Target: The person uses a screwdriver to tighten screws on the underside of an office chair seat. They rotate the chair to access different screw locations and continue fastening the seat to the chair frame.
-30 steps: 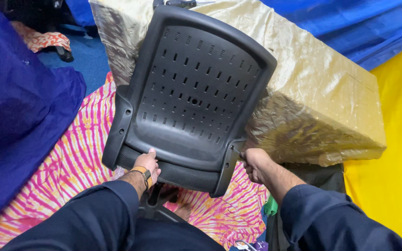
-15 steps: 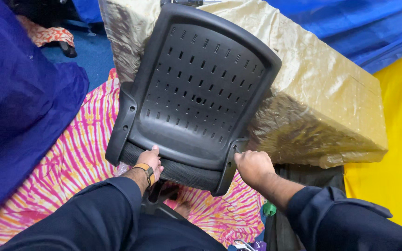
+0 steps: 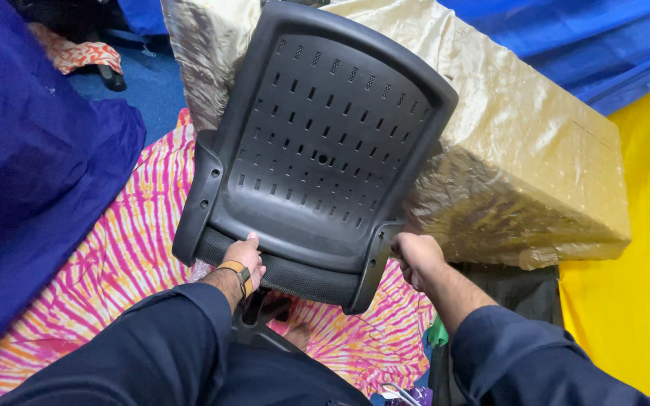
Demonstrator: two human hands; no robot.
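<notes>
Steadying the chair back (image 3: 317, 150): left hand (image 3: 244, 256) presses its lower edge, right hand (image 3: 415, 256) clasps the side frame; next likely seating it squarely.

Two hands at work — the left hand (image 3: 244, 256) and the right hand (image 3: 414, 256) — both on one black chair back (image 3: 317, 150). Just beyond them, one gold-wrapped block (image 3: 520, 158). Beneath them, one pink tie-dye cloth (image 3: 114, 263) — and one wristband (image 3: 236, 269) on the left wrist.

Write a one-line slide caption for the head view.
Left hand and right hand grip a black chair back beside a gold-wrapped box.
</notes>
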